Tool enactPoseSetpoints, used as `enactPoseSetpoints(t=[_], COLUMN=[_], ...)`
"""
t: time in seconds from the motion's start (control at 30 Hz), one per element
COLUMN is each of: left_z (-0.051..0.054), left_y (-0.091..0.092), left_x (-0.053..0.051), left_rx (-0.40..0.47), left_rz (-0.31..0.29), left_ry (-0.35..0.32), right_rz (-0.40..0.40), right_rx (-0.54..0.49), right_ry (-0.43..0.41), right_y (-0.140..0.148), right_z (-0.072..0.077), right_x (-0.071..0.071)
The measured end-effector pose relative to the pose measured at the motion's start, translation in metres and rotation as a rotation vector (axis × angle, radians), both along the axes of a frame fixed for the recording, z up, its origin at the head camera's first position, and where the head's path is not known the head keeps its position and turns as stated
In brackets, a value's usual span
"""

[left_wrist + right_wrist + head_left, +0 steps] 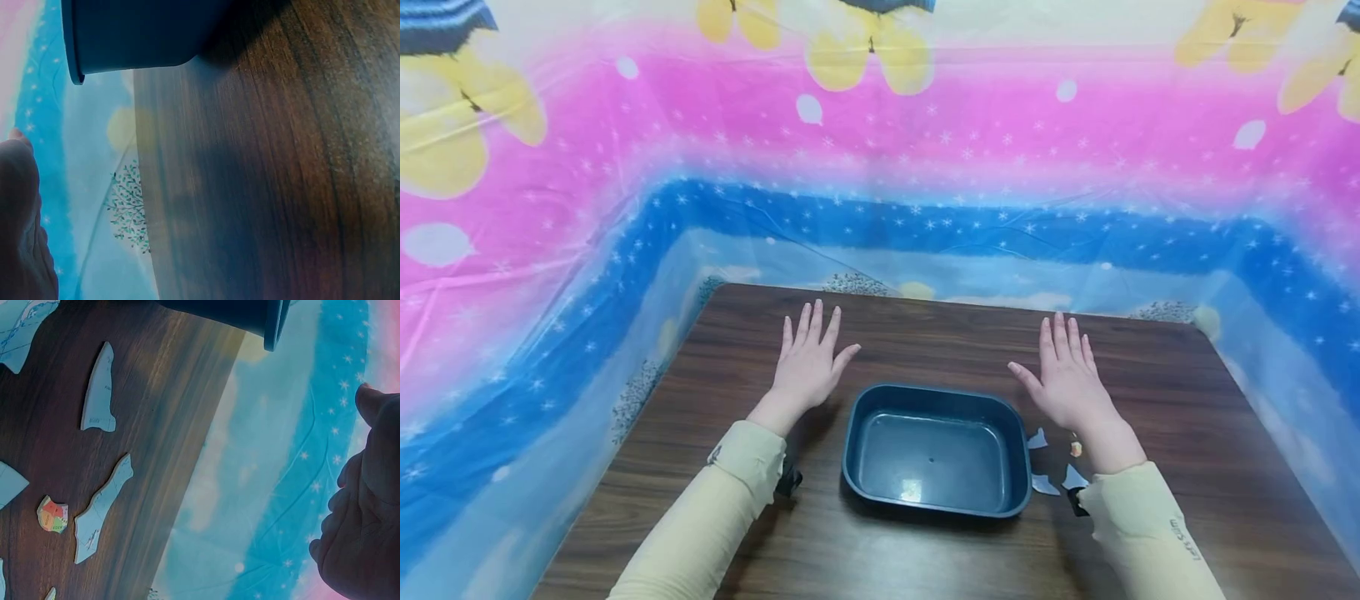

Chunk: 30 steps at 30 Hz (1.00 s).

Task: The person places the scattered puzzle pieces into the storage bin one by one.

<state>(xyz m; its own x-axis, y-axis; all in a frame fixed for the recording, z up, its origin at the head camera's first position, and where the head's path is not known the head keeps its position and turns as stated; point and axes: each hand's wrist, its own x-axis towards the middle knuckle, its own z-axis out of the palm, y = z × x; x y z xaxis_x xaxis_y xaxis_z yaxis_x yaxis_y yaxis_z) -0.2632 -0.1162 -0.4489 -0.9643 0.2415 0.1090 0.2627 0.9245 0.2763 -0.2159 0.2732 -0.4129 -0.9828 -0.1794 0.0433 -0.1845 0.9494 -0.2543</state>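
Note:
A dark blue-grey rectangular tray [932,508] sits on the brown wooden table, nothing visible inside it. My left hand [808,362] is held to the left of the tray's far side, fingers straight and thumb spread. On the other side my right hand [1067,383] is in a like pose, also holding nothing. Flat map-printed pieces, which look like puzzle pieces, lie near the right forearm: a pale blue piece [1045,485], another pale one [1037,439] and a small multicoloured piece [52,514]. The right wrist view shows a long, curved pale piece [103,509] as well.
The wooden table [895,325] has its back edge against a hanging cloth [880,158] in pink, blue and white, which also surrounds both sides. Further pale pieces [9,484] lie at the left of the right wrist view, some cut off by the frame.

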Motion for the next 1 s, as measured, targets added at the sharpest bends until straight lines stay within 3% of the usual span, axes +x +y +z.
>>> enactPoseSetpoints(t=[0.4,0.67,0.8,1.0], left_z=[-0.003,-0.006,-0.010,-0.011], left_y=[-0.003,-0.012,-0.014,-0.004], left_x=[0.004,0.018,0.036,0.079], left_rx=[0.017,0.024,0.065,0.164], left_rz=[0.008,-0.004,-0.042,-0.128], left_ry=[-0.006,-0.035,-0.072,-0.147], right_rz=[0.009,0.011,0.073,0.119], right_rx=[-0.009,-0.025,-0.026,-0.040], right_ry=[-0.013,-0.044,-0.056,-0.100], right_y=[0.002,0.013,0.022,0.036], right_z=[0.004,-0.004,-0.016,-0.040], right_x=[0.010,0.028,0.040,0.050])
